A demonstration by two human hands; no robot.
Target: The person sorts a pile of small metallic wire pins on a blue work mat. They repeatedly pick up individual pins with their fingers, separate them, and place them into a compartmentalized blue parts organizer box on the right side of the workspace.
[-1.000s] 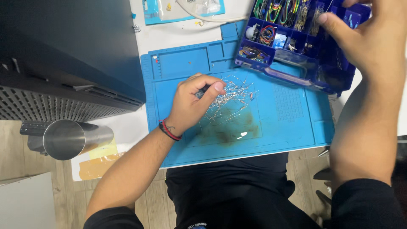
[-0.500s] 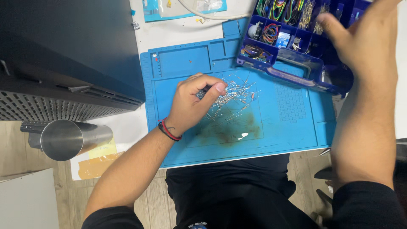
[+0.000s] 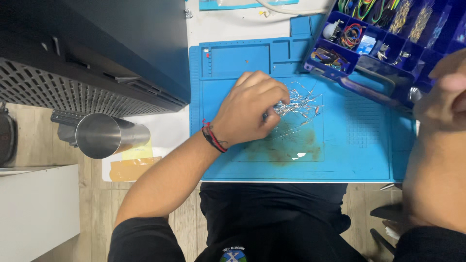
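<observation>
Dozens of thin wire-leaded components [image 3: 298, 109] lie heaped mid blue mat [image 3: 359, 160], light, springy, easily bent, best pinched by their bodies, as the left hand [image 3: 247, 114] pinches some; right hand [image 3: 444, 99], grip unclear, nears the compartment box [image 3: 383, 80].

A bright blue silicone work mat [image 3: 359, 160] is showing a brownish stain [image 3: 286, 148]; silvery wire-legged components [image 3: 298, 104] are glinting; the compartment box [image 3: 388, 73] is looking deep blue; a red-and-black wristband [image 3: 212, 138] is showing.
</observation>
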